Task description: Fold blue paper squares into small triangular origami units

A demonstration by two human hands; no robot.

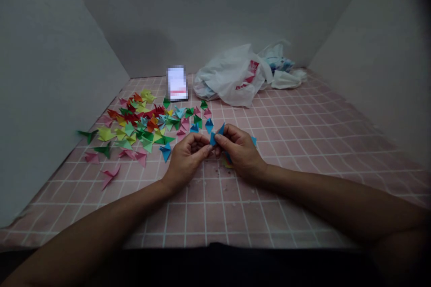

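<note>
A small blue folded paper crane (213, 139) is between my two hands above the tablecloth, with one pointed tip rising at its right. My right hand (241, 149) pinches it between thumb and fingers. From the other side, my left hand (187, 156) has its thumb and fingertips closed at the lower left edge of the same paper. Blue and yellow paper (228, 162) lies partly hidden beneath my right hand. Just beyond my fingers stands another blue paper crane (209, 125), and one more blue crane (165, 152) rests left of my left hand.
Several folded paper cranes (145, 134) in pink, green, yellow, red and orange spread over the left of the checked tablecloth (195, 219). A lit phone (177, 83) stands behind them. White plastic bags (232, 76) lie at the back, and pale walls enclose the table.
</note>
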